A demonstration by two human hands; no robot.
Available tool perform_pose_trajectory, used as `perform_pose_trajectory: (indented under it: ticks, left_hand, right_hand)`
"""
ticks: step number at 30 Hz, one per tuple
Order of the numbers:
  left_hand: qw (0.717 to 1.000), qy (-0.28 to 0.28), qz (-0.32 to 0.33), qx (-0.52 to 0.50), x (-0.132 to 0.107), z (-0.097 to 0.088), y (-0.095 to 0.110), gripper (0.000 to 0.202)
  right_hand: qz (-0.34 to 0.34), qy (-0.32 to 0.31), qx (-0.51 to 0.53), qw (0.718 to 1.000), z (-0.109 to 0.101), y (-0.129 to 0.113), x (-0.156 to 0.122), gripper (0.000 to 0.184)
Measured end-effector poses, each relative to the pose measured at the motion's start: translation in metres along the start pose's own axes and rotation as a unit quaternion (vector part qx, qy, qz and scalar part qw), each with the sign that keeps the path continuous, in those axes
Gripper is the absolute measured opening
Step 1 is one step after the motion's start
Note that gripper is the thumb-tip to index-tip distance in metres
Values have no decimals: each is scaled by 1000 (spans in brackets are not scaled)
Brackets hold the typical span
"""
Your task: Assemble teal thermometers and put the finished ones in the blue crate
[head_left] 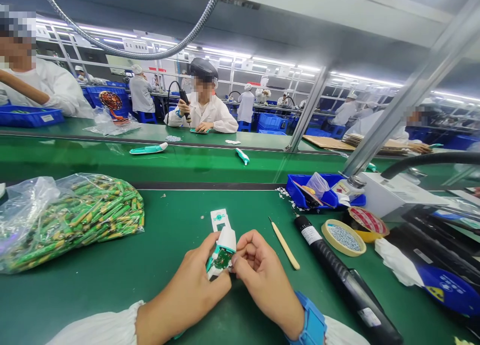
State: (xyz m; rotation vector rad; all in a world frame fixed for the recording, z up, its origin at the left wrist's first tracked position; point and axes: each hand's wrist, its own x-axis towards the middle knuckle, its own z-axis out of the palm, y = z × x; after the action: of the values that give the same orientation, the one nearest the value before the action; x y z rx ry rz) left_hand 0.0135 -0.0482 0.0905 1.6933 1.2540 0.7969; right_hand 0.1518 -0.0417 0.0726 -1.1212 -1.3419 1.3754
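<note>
My left hand (187, 290) is closed round a white-and-teal plastic device housing (227, 237), gripping it between thumb and fingers. A green circuit board (222, 258) lies exposed in the housing's opening, facing up. At the housing's right edge, the thumb and fingertips of my right hand (262, 280) are pinched together; whatever is between them is too small or hidden to make out. Just beyond the housing, a white flat part with a rectangular cutout (219, 218) rests on the green table. To the right of my right hand lies a pick with a pale handle (285, 246).
A clear bag of green circuit boards (93, 210) lies left. On the right are a black electric screwdriver (337, 270), a round dish of small screws (343, 237) and a blue bin (326, 190). Teal-white devices (148, 149) lie on the conveyor; a co-worker (204, 105) sits across.
</note>
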Motion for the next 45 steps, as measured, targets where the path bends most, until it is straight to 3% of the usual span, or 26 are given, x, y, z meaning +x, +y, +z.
perform_pose_trajectory:
  ticks: [7,14,19,24,31,34,37,40,43,45]
  left_hand:
    - [1000,-3,-19,0,1,0,-6,23]
    - [975,-107,-118,-156,-3,-6,-6,35]
    - [948,-183,-170,-195,-15,-9,-5,33]
    - [946,-238,-150,-164,-19,-13,-5,27]
    - [944,-271,-120,-145,-16,-21,-3,50]
    - [949,-283,-103,-92,-19,-23,-4,57]
    - [963,-253,-90,25,-24,-23,-7,62]
    - [961,-226,-31,158,-30,-23,-13,63]
    - [948,-197,36,246,-37,-24,-21,63]
    - [944,-164,77,275,-42,-25,-26,64]
  right_hand:
    - [46,-31,55,997,-1,2,2,15]
    - [82,-72,76,991,-4,-2,-9,19]
    - [92,-74,85,989,-7,5,-31,19]
    - [53,-67,5,996,-11,13,-47,30]
    - [21,-124,-148,981,-21,7,-45,46]
    - [5,-126,-201,971,-22,8,-43,48]
    - [-11,-125,-245,961,-20,9,-43,42]
    - [-24,-111,-287,951,-27,6,-43,34]
    - [-60,-7,-358,932,-54,5,-38,26]
    - [-98,93,-448,884,-80,7,-32,28]
